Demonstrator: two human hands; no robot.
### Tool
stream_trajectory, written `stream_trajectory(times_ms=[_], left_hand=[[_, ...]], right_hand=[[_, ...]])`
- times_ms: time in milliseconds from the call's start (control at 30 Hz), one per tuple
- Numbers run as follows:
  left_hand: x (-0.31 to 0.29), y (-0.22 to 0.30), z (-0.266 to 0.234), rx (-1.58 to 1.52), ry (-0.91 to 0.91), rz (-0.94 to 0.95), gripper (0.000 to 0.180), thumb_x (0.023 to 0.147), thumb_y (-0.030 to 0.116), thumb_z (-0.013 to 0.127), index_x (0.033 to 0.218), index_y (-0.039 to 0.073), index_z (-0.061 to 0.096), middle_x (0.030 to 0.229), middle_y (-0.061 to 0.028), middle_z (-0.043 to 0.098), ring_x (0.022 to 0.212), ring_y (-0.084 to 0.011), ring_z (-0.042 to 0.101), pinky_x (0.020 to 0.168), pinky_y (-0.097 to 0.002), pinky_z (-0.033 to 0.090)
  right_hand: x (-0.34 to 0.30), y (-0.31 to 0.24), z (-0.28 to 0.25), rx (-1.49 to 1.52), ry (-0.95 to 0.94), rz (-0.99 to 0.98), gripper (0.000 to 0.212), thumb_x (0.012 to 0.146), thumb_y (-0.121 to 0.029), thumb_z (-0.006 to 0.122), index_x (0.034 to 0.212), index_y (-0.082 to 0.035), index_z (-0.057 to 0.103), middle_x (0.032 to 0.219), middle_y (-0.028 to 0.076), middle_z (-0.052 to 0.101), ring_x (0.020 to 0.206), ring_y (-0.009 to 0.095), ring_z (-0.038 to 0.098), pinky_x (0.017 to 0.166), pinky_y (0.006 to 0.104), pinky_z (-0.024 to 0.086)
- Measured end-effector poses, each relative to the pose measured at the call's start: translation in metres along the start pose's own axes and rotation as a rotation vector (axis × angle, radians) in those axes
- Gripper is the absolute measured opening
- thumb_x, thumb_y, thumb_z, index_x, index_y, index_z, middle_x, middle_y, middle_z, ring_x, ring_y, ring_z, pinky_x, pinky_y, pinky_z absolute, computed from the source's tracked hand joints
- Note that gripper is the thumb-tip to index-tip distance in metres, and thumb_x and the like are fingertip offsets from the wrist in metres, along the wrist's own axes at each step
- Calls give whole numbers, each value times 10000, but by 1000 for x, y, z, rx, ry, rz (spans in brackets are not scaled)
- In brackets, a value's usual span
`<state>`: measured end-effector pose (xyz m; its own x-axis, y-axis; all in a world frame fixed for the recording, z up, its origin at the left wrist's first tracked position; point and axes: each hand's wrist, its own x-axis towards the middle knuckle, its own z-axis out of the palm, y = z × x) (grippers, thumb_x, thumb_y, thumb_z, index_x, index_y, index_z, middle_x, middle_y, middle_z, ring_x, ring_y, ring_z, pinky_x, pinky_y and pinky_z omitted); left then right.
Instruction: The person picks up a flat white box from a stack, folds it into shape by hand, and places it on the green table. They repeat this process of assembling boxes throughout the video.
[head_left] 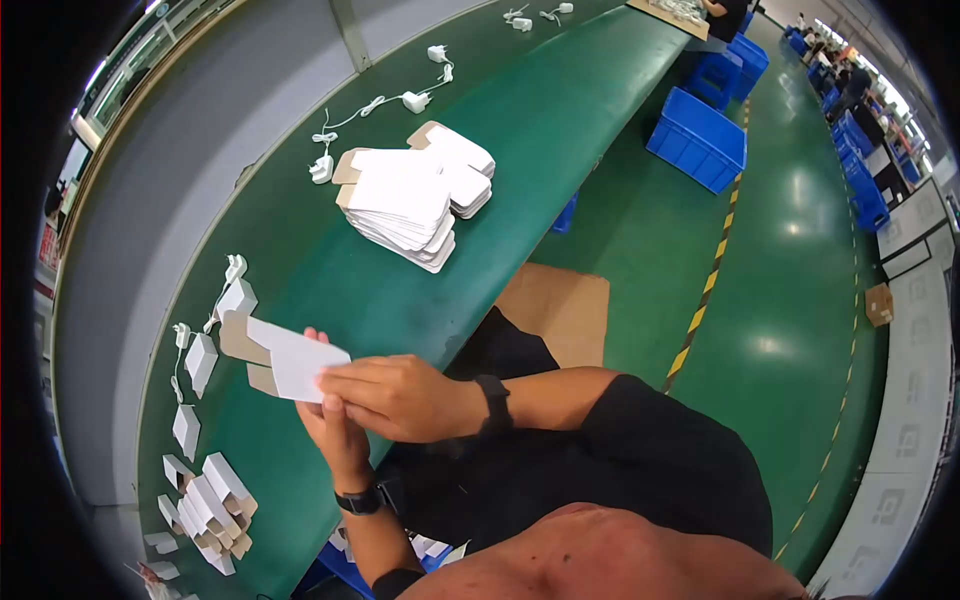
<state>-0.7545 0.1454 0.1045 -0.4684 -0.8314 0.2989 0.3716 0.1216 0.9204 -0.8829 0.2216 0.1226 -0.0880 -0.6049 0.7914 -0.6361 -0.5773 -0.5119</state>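
Both my hands are closed on a small white folding carton (300, 365) above the green worktop. Its flaps stand open at the left end and show a brown inner side. My left hand (340, 440) grips it from below, with fingertips showing past its far edge. My right hand (395, 395) presses on the carton's right end. Farther along the worktop lies a pile of flattened white cartons (395, 200). To the left of my hands, several formed white boxes (200, 362) stand in a line beside white plug chargers with cables (235, 268).
More white boxes (215, 500) are bunched at the near left. Other chargers (415, 101) lie along the far side of the green worktop (560, 120). On the floor at right are a blue crate (700, 140) and brown cardboard (560, 305). A person (725, 18) is at the far end.
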Motion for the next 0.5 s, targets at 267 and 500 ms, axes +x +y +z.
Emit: stream_trajectory(times_ms=[267,500], left_hand=[[-72,37,-14,24,-279,-433,1206,703,614,836,1538,-45,268,1510,-214,430,1324,-291,510,1099,-429,417],[-73,23,2,-23,-307,-271,1048,825,486,757,1583,35,191,1395,-191,507,1104,-314,645,948,-428,541]], right_hand=[[52,16,-89,350,-688,418,324,873,-252,753,1085,-59,603,994,143,745,747,263,717,683,347,555],[51,24,-98,366,-977,350,343,847,-242,790,1053,-55,590,851,101,740,653,229,699,601,300,520]])
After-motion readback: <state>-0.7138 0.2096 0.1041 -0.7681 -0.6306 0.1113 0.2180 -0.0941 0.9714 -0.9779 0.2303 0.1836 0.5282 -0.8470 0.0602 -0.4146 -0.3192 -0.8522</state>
